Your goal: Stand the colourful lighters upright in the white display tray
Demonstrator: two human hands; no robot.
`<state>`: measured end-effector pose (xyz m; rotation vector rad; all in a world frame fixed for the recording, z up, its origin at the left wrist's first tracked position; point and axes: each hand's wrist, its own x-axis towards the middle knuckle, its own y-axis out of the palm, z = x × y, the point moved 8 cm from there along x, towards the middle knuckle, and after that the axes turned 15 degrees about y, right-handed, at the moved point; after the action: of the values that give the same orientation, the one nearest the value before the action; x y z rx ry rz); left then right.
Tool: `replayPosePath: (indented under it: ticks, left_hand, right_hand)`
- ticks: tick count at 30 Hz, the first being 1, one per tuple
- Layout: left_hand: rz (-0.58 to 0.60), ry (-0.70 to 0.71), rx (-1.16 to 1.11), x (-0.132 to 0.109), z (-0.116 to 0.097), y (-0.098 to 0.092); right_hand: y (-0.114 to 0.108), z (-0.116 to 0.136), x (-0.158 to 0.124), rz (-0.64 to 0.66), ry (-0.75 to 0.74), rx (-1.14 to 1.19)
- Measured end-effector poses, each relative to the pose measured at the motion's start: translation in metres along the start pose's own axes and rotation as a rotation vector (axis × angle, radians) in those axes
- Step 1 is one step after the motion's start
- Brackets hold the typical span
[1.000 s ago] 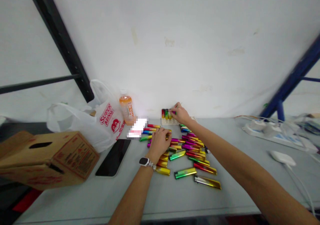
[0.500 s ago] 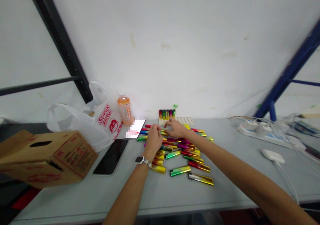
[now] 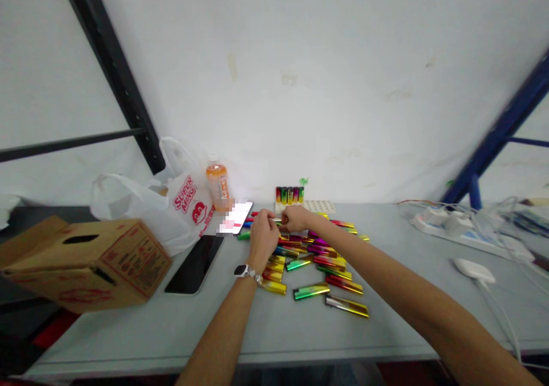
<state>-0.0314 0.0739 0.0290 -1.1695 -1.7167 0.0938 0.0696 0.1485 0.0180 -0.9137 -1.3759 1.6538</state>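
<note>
My left hand, with a watch and a bracelet at the wrist, is closed over the left part of a pile of shiny two-tone lighters. Close beside it, my right hand is curled, its fingertips meeting the left hand's. A silvery lighter shows between the two hands, mostly covered by fingers. Behind the right hand lies a white tray with holes. Several lighters stand upright in a row at its left end. Nearest me lie a green-yellow lighter and a silver-gold one.
To the left are a cardboard box, a white plastic bag, an orange drink bottle, a dark phone and a lit-screen phone. A power strip with cables and a white charger lie right.
My right hand's fingers have curled in and moved left, closer to my left hand. The whole view has shifted slightly. The upright row looks the same.
</note>
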Motion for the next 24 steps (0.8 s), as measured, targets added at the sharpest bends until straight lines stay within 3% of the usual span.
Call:
replayPosePath:
  ticks: [3,6,9,12,14,17,21,24]
  left_hand:
    - [-0.04,0.005,-0.032,0.001,0.001,-0.003]
    - [-0.067,0.005,-0.076,0.002,0.001,-0.003]
    - [-0.087,0.025,-0.09,0.003,-0.002,-0.003]
    - [-0.062,0.07,-0.105,0.003,-0.009,0.002]
    - [-0.021,0.099,-0.119,0.002,-0.014,0.007]
    - [0.041,0.129,-0.131,0.002,-0.022,0.013]
    - [0.103,0.156,-0.14,0.002,-0.03,0.018]
    - [0.119,0.175,-0.148,0.002,-0.034,0.019]
  right_hand:
    - [0.005,-0.01,0.0,0.036,0.025,0.015]
    - [-0.005,-0.022,-0.01,-0.064,-0.004,0.165]
    - [-0.017,-0.038,-0.029,-0.175,-0.027,0.583]
    - [-0.013,-0.049,-0.047,-0.131,-0.005,1.087]
    - [-0.009,-0.053,-0.057,-0.139,0.067,1.296]
    - [-0.005,-0.055,-0.07,-0.142,0.153,1.477]
    - [-0.003,-0.051,-0.079,-0.007,0.128,1.682]
    - [-0.001,-0.061,-0.081,-0.017,0.196,1.681]
